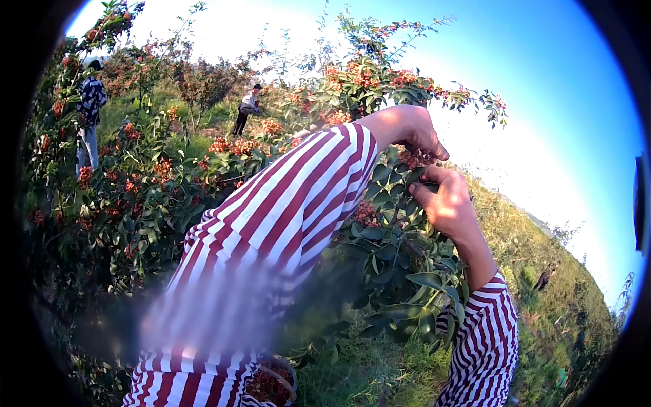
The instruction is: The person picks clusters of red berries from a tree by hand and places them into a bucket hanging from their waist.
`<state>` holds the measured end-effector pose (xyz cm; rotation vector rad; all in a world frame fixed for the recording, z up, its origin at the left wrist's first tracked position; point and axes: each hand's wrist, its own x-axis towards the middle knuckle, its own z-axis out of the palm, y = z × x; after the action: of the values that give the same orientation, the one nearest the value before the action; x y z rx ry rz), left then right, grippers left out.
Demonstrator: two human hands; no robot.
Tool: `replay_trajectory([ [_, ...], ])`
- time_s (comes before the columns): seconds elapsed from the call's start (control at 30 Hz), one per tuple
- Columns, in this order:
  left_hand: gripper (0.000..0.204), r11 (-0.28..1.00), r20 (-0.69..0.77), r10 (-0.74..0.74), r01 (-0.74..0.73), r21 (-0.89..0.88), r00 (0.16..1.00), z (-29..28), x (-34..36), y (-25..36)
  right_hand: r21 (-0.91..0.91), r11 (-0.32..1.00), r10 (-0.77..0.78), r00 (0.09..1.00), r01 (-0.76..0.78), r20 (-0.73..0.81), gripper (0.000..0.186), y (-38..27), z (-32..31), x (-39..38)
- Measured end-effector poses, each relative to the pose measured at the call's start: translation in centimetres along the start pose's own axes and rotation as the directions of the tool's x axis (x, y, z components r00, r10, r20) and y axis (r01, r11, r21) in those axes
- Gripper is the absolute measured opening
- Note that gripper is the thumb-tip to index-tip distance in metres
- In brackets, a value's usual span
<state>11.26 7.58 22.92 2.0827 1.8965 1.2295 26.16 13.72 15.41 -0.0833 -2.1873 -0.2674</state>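
Note:
A shrub with dark green leaves and small red peppercorn-like berries rises in front of me. My left hand reaches across from the left, its fingers bent down and closed around a berry cluster. Just below it, my right hand has thumb and fingers pinched together among the leaves under that cluster; what lies between the fingertips is hidden. Another berry cluster hangs lower on the shrub, left of my right hand. Both forearms wear red-and-white striped sleeves.
A basket holding red berries is partly hidden by my left sleeve, low in view. Berry-laden bushes fill the left side. Two people stand farther back among them. A grassy slope falls away at right. A blurred patch covers the lower left.

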Motion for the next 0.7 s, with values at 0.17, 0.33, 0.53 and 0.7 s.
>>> replay_trajectory([
  [0.17,0.022,0.999,0.16,0.042,-0.041,-0.011,0.986,0.1,0.0,0.7,-0.118,0.993,0.005,0.999,0.001,0.049,0.028,-1.0,-0.4,-0.7],
  [0.33,0.021,0.887,-0.174,0.429,-0.378,0.265,0.886,0.9,-2.2,-1.3,-0.054,0.971,0.24,0.963,-0.235,0.12,0.028,-2.0,-1.2,-0.8],
  [0.53,0.015,0.869,-0.471,0.493,-0.396,0.296,0.731,4.4,-4.4,-4.5,-0.038,0.97,0.244,0.967,-0.242,0.067,0.026,-1.8,-1.1,-1.1],
  [0.7,0.013,0.75,-0.376,0.641,-0.442,0.492,0.669,5.8,-5.5,-5.9,-0.111,0.931,0.365,0.907,-0.349,0.21,0.029,-1.0,-1.3,-0.9],
])
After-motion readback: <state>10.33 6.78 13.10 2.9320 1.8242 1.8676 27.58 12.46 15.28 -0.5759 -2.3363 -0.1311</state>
